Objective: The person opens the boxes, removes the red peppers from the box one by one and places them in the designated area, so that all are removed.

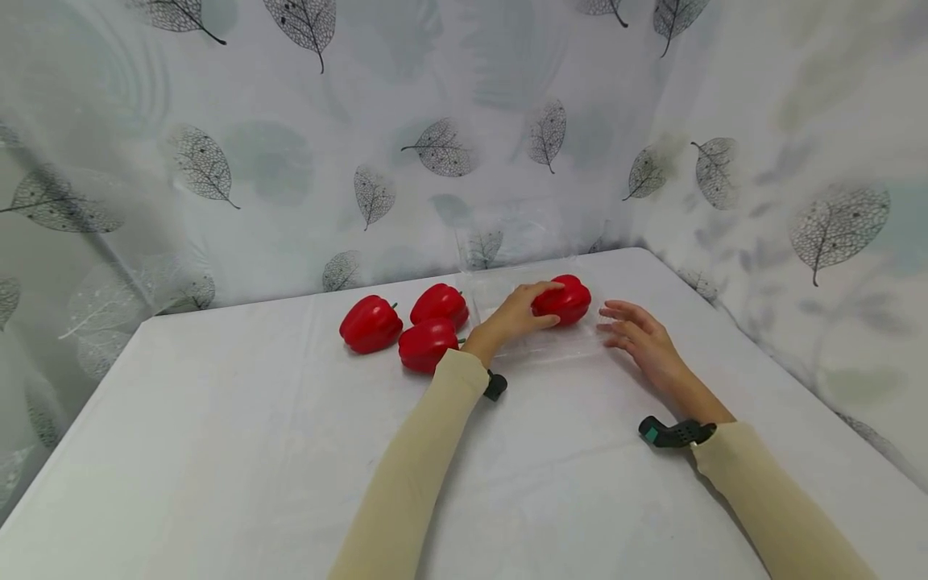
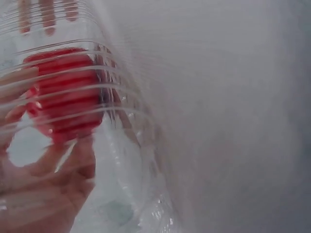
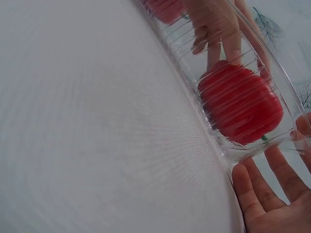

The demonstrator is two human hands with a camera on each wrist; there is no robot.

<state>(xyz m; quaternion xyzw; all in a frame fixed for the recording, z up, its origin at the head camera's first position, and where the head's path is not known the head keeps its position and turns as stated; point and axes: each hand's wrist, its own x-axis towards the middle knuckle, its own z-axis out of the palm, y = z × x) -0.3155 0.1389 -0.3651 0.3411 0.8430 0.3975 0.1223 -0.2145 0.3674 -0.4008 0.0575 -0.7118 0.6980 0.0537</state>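
A red bell pepper sits in a clear plastic container toward the back right of the table. My left hand reaches into the container and grips that pepper, thumb and fingers around its left side. Through the ribbed wall, the left wrist view shows the fingertips against the pepper. At the container's right end is my right hand, fingers spread and slightly bent. In the right wrist view its fingertips lie right at the container's end wall, with the pepper's green stem just inside.
Left of the container, three more red bell peppers lie close together on the white table. The clear lid stands raised behind the container. A leaf-patterned curtain hangs along the back and right edges.
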